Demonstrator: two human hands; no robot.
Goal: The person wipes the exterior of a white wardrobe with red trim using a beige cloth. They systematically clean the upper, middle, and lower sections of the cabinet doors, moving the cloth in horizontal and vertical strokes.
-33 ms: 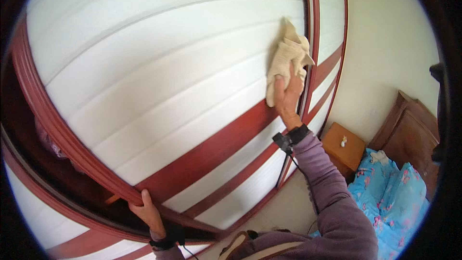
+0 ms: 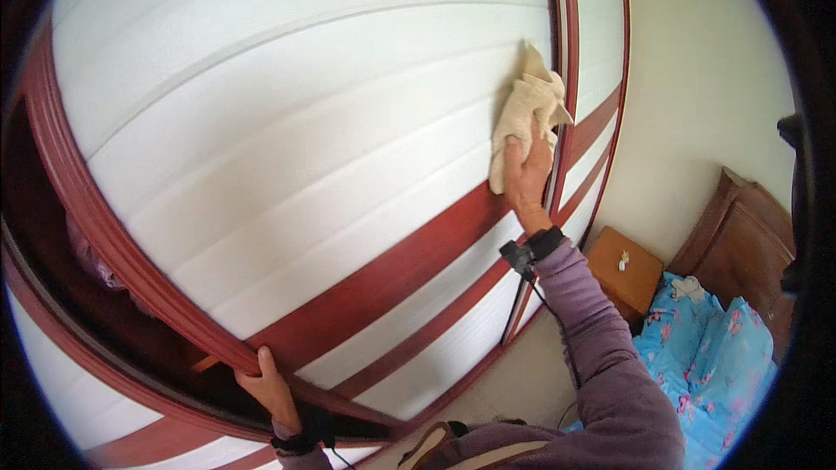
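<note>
A: Item one, the cloth (image 2: 525, 113). Location?

B: A cream rag, crumpled, flat against the white wardrobe door (image 2: 287, 148), close to the door's right-hand edge and above the red band (image 2: 392, 274) that crosses the panel. Its long axis runs up the door; most of it lies above the fingers, toward the top of the panel.

A: Which hand controls it?

B: The right hand (image 2: 528, 176). The fingers are laid together over the lower part of the cloth, pressing it onto the door; the palm sits just below it. The purple sleeve (image 2: 601, 348) and a dark wrist strap (image 2: 533, 248) trail down from there.

A: And the other hand?

B: The left hand (image 2: 266, 383) is well away from the cloth, low on the door's opposite side. Its fingers curl around the red door frame (image 2: 96, 235) in a closed grip. The right hand is the nearer one by far.

A: Surroundings, relative to the door?

B: Right of the door, a plain cream wall (image 2: 697, 104). Below that, a small brown bedside cabinet (image 2: 623, 274), a dark wooden headboard (image 2: 749, 235) and blue flowered bedding (image 2: 705, 348).
</note>
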